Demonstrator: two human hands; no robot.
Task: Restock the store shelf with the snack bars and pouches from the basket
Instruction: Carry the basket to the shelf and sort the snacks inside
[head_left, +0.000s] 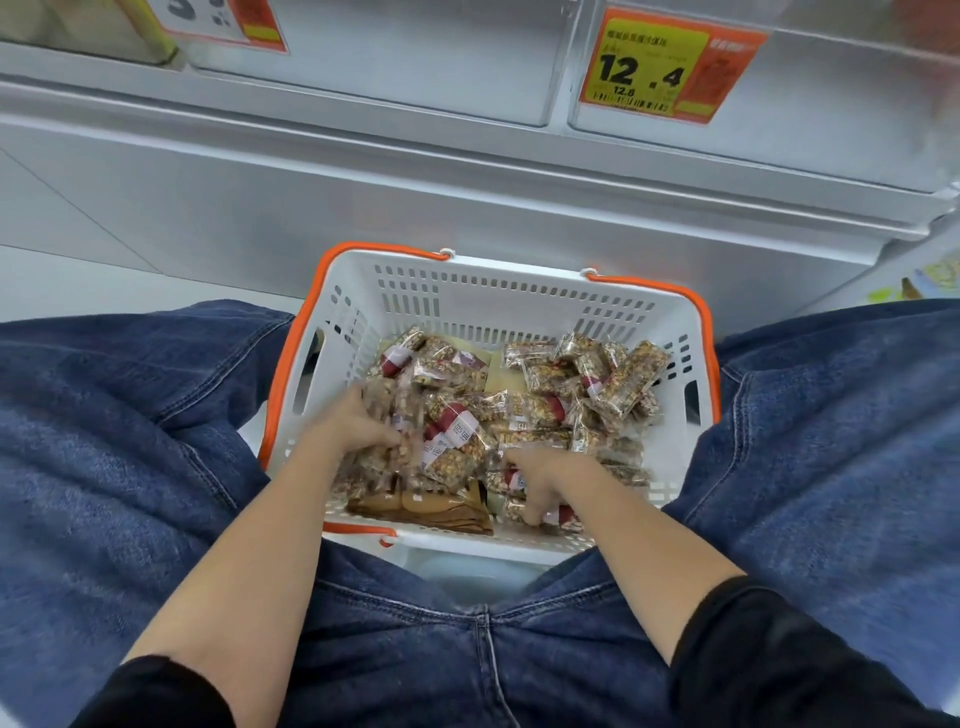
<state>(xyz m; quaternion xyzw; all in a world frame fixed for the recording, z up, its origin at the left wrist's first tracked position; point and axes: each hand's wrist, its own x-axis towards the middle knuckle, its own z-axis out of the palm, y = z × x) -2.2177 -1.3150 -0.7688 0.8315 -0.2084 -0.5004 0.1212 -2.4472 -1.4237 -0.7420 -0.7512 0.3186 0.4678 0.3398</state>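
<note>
Since the basket (519, 296) is loaded with snack bars (631, 376) and brown pouches (436, 512) near its front wall, you've barely started. Your left hand (358, 423) grips a blurry bunch; your right hand (535, 480) curls onto bars, can't tell if it's holding.

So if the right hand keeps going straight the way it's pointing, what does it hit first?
The right hand points down into the basket, so probably the wrapped snack bars right under its fingertips; depth is unclear.

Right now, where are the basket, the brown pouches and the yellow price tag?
basket (511, 304): head view, on its slotted far wall.
brown pouches (441, 512): head view, on the top pouch's flat face.
yellow price tag (649, 67): head view, on its printed middle.
</note>
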